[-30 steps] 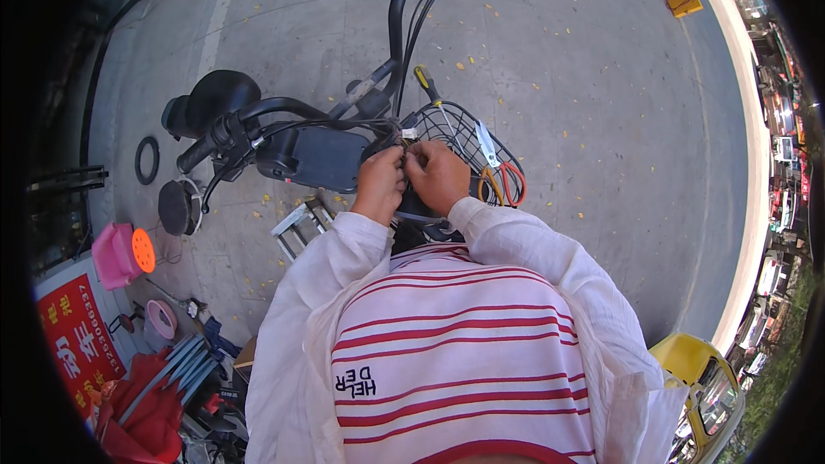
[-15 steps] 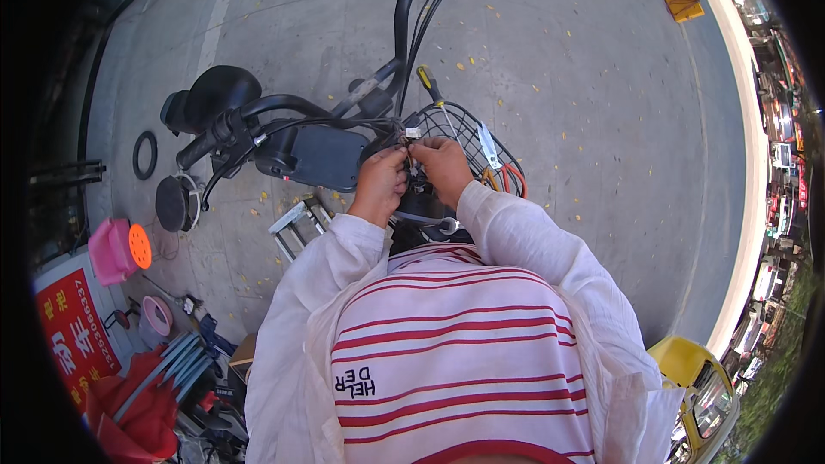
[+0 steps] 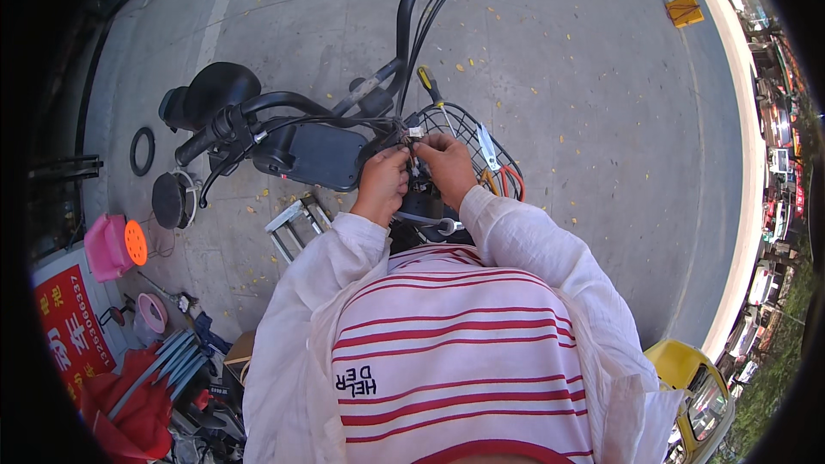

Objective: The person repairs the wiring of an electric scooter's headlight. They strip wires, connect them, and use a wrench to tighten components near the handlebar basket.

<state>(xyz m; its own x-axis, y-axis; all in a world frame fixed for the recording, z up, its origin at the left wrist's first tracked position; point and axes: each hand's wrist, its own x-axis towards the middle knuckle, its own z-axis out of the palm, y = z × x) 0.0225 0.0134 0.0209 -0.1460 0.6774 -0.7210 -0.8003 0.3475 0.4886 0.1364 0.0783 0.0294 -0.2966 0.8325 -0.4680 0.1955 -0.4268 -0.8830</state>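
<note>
My left hand (image 3: 382, 180) and my right hand (image 3: 449, 170) are closed at the fingertips on thin wires (image 3: 412, 153) at the handlebar stem of a black two-wheeler, close to each other. A small white connector (image 3: 416, 131) sits just above my fingers. Behind my right hand is a black wire basket (image 3: 460, 110), where a yellow-and-black screwdriver (image 3: 430, 86) and scissors (image 3: 488, 150) with orange handles lie. The bent handlebar (image 3: 401, 21) with brake levers and cables rises over the deck (image 3: 318, 155). What exactly each fingertip grips is partly hidden.
Left stand a black tire (image 3: 142, 151), a round black seat (image 3: 174, 199), pink stool (image 3: 110, 249), red sign (image 3: 73, 318) and heaped gear. A metal step (image 3: 294, 229) is below the deck. A yellow box (image 3: 684, 11), yellow chair (image 3: 679, 352) and parked vehicles are at right.
My right hand has shifted slightly up and to the right, its fingers rising along the wires, so more wiring shows between my hands. My left hand stays at nearly the same spot.
</note>
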